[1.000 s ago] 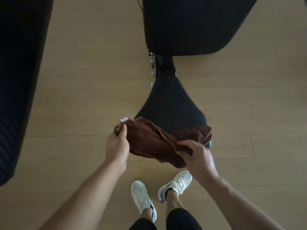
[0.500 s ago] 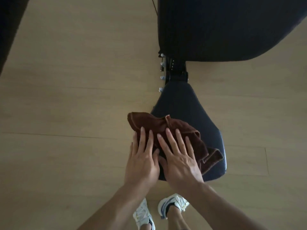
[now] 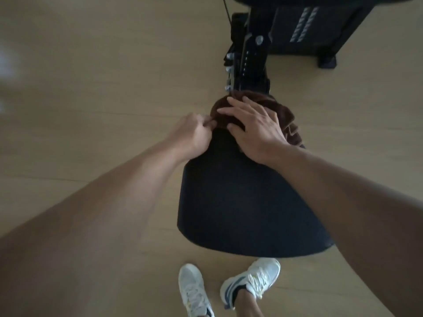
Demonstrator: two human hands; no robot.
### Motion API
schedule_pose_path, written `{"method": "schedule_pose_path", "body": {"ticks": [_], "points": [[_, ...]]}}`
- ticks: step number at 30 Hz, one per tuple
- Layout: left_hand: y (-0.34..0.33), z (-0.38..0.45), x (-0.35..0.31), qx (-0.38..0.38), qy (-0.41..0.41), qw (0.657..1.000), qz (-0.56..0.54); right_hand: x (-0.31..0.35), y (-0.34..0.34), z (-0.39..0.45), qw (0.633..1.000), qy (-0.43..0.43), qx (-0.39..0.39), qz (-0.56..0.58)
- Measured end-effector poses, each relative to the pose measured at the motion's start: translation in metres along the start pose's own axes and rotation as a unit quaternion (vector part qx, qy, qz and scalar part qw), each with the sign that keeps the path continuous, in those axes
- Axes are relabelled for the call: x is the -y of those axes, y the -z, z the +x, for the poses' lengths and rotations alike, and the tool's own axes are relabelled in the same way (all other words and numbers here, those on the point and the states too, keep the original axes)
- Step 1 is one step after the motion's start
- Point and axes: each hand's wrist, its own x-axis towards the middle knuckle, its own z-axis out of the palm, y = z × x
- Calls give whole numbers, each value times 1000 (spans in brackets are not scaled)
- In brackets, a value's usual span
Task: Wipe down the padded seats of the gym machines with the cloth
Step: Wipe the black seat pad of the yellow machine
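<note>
My padded seat (image 3: pixel 240 202), black and widest at the lower middle of the frame, narrows toward the upper centre. My brown cloth (image 3: pixel 286 117) lies bunched on that narrow end, with my right hand (image 3: pixel 254 126) flat on top of it and my left hand (image 3: pixel 194 133) pinching its left edge. Under everything is the pale wooden floor (image 3: pixel 103 76); my white sneakers (image 3: pixel 251 282) stand on it at the bottom, the machine base (image 3: pixel 304 28) at the upper right.

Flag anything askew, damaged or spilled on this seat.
Nothing stands out. The black padded seat looks intact and dry; the brown terry cloth is merely bunched at its narrow far end under the right hand.
</note>
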Motion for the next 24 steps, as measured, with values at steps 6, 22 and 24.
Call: {"method": "schedule_pose_path", "body": {"ticks": [6, 22, 24], "points": [[8, -67, 49, -27, -41, 991, 127, 49, -17, -41, 996, 57, 6, 64], [-93, -174, -2, 57, -292, 946, 129, -13, -19, -243, 962, -149, -226, 21], [-102, -171, -14, 66, -296, 941, 149, -18, -24, -262, 951, -216, -214, 55]]}}
